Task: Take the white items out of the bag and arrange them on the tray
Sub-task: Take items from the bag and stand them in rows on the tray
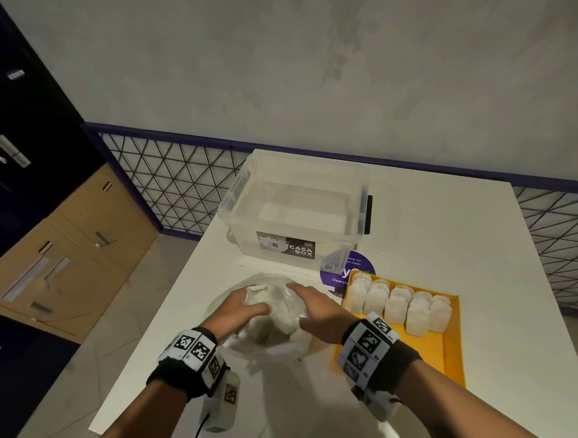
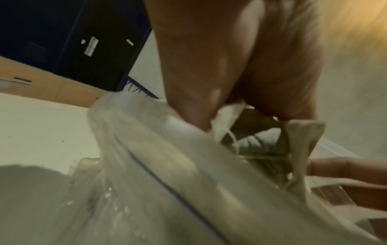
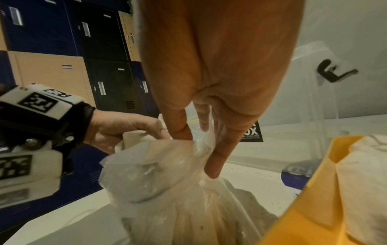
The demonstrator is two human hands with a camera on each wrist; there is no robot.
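Note:
A clear plastic bag (image 1: 274, 338) of white pouches lies on the white table (image 1: 414, 225) in front of me. My left hand (image 1: 256, 301) reaches into the bag's mouth and grips the top of one white pouch (image 1: 260, 292); in the left wrist view the fingertips (image 2: 201, 116) pinch its folded top edge (image 2: 228, 111). My right hand (image 1: 301, 306) lies over the bag's right side and pinches bunched plastic (image 3: 201, 149) between thumb and fingers. A yellow tray (image 1: 441, 357) sits to the right and holds a row of several white pouches (image 1: 400, 305) at its far end.
An open, clear storage box (image 1: 298, 212) stands behind the bag. A purple round sticker (image 1: 338, 271) lies between box and tray. Lockers (image 1: 47, 206) stand to the left beyond the table edge. The tray's near half (image 1: 434, 367) is bare.

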